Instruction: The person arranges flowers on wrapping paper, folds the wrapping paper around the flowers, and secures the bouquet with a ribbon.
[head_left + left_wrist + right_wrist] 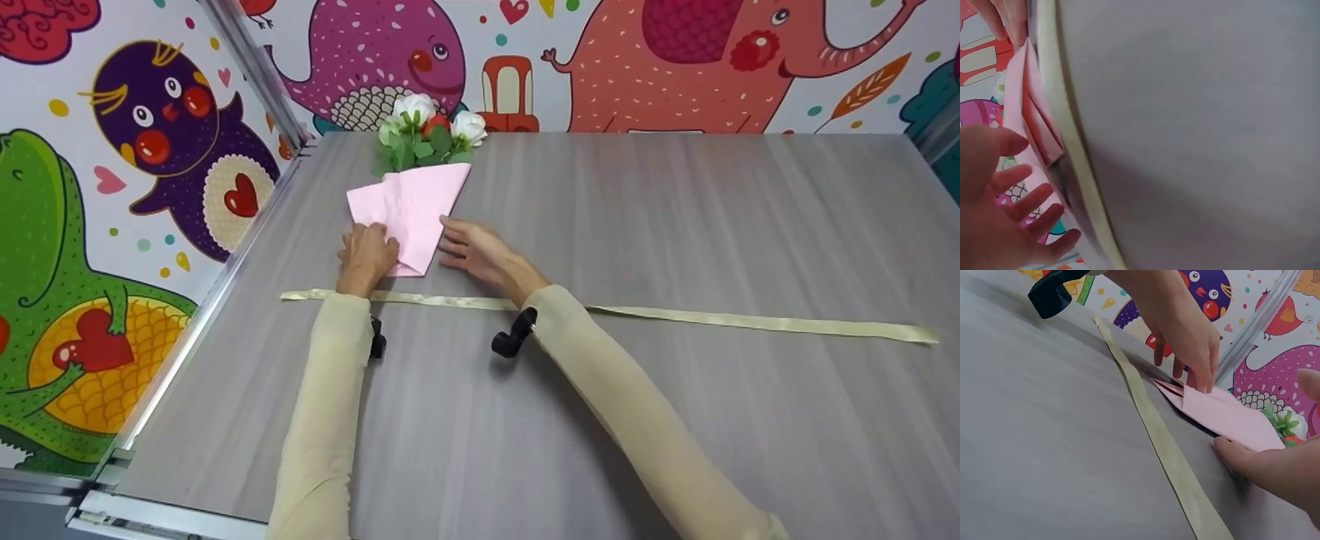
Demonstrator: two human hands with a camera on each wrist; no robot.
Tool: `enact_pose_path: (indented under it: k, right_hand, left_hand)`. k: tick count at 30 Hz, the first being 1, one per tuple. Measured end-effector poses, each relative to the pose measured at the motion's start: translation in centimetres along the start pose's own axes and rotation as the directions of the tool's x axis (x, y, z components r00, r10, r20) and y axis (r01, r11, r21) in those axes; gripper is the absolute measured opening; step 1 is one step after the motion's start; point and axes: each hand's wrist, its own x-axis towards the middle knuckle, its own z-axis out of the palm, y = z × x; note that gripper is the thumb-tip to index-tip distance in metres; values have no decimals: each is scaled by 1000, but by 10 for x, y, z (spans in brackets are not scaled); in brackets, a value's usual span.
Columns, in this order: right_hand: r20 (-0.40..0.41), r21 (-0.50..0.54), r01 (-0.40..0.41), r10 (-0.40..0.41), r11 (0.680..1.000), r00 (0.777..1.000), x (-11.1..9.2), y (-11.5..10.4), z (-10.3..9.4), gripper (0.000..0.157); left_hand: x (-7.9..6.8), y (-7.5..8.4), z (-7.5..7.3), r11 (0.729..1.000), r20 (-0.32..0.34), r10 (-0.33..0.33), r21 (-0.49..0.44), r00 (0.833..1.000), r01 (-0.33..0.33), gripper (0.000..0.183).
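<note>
A bouquet of white and red artificial-looking flowers [412, 131] with green leaves lies at the back left of the table. Pink wrapping paper [416, 214] is folded round its lower part and hides the stems. My left hand [367, 255] rests at the paper's left edge, the thumb over its front. In the left wrist view its fingers [1033, 202] are spread and slightly bent. At the paper's right edge is my right hand [484, 255], fingers extended and fingertips right beside it. The right wrist view shows the paper's folded lower end [1185, 396] gaping a little.
A long pale yellow ribbon [720, 319] stretches across the grey wooden table [600, 442], passing under both forearms. Cartoon-printed walls [675, 67] stand behind and to the left, with a metal frame [259, 82] at their corner. Black camera mounts [514, 334] sit on the wrists.
</note>
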Motion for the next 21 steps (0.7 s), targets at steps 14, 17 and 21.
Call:
enact_pose_path:
  k: [14,17,21]
  right_hand:
    - [-78,-3,8,-9,1000,997,10,-1,9,56]
    - [-86,-10,30,-31,999,996,11,-3,7,55]
    - [-70,3,43,-42,999,997,11,-3,4,44]
  left_hand:
    - [-16,6,-2,996,50,70,-60,996,-67,51]
    - [-20,13,-2,996,31,62,-74,998,-59,52]
    - [-25,23,0,997,21,32,-73,999,-30,55]
